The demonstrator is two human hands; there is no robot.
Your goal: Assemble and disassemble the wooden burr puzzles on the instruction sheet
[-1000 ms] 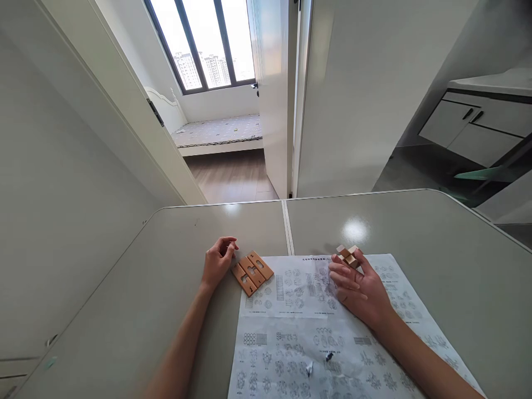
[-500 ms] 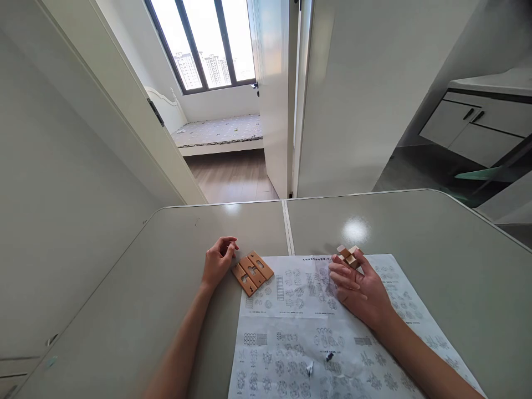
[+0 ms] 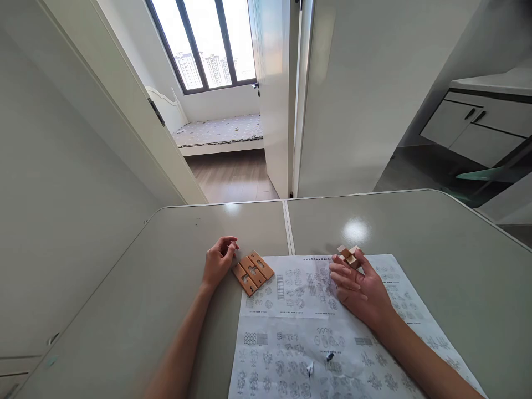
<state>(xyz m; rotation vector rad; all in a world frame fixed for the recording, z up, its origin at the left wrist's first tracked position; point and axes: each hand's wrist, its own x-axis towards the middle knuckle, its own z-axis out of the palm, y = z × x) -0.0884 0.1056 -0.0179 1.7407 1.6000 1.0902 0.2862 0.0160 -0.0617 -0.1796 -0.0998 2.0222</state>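
Note:
Between the fingertips and thumb of my right hand is a small wooden burr puzzle, its interlocked blocks in light and darker wood. The hand rests palm up over a printed instruction sheet. My left hand lies on the table with its fingers curled in and the thumb against them; nothing shows inside it. Just right of it, flat brown wooden pieces with cut-out slots and printed numbers lie side by side, partly on the sheet's upper left corner.
The sheet carries rows of line diagrams, and two small dark and pale marks or scraps show on it. A seam crosses the grey-topped table. Beyond stand an open door, a bed and white cabinets.

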